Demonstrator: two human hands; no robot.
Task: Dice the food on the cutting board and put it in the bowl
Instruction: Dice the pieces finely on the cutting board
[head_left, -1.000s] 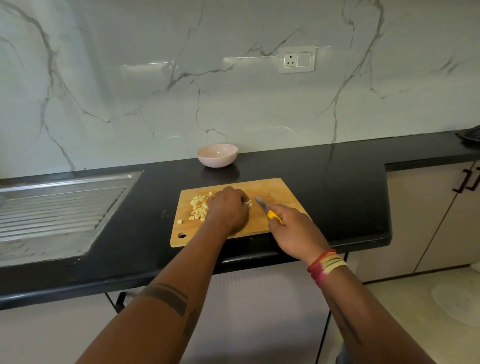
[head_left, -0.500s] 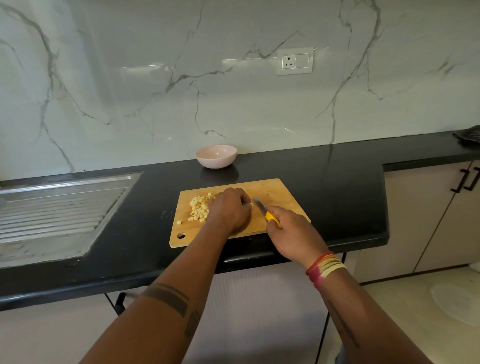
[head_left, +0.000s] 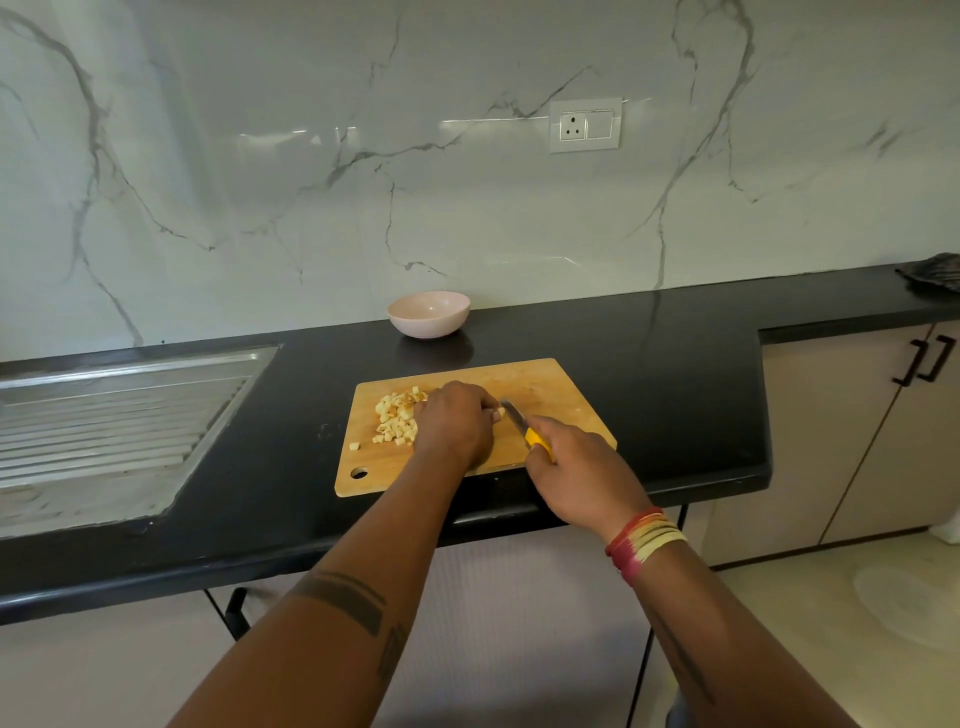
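Bare counter (head_left: 649, 374) lies between board (head_left: 550, 384) and bowl (head_left: 429, 313).

pale yellow diced food (head_left: 396, 420): heaped left on wooden cutting board (head_left: 561, 395) | pink bowl (head_left: 429, 313): empty, upright, behind board

no legible txt, no labels, no nos.

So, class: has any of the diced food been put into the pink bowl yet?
No. The pink bowl looks empty, and the diced food lies piled on the cutting board.
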